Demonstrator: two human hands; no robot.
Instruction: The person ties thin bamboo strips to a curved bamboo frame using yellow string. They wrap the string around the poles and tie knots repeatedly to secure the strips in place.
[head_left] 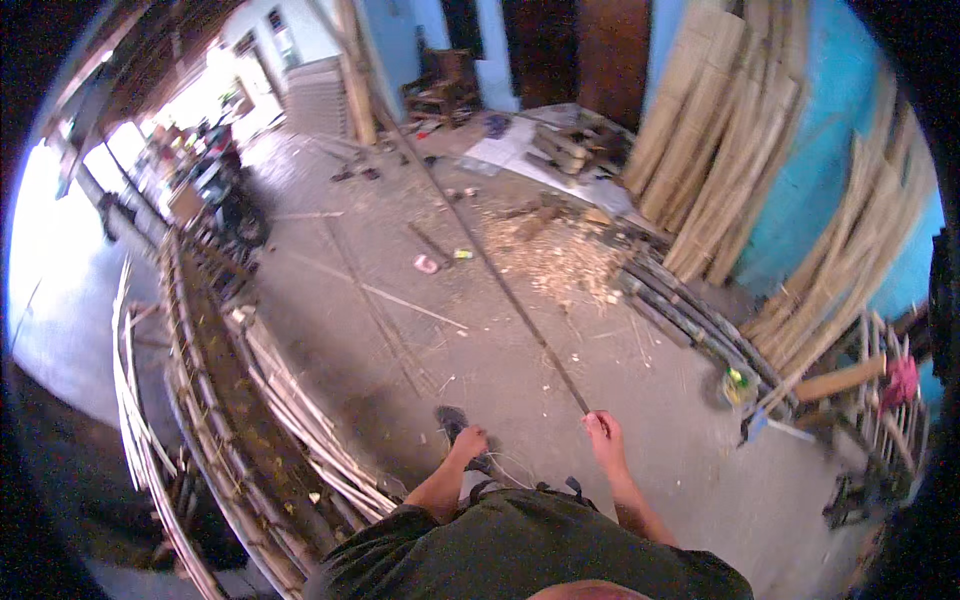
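My right hand (602, 428) is closed round the near end of a long, thin, dark bamboo pole (500, 283). The pole slants away to the far left, over the floor and toward the wall. Lower and to the left, my left hand (470, 440) hangs in front of my body above a dark shoe (452, 420). Its fingers look curled, and whatever may be inside them is too small to make out. A few fine pale strands (512, 462) show between the two hands.
Bamboo poles and pale strips (300, 430) lie stacked along my left. Wood shavings (560, 255) cover the floor ahead. Flattened bamboo panels (705, 130) lean on the blue wall at right, with dark poles (690, 320) below. Motorcycles (225, 190) stand at the far left.
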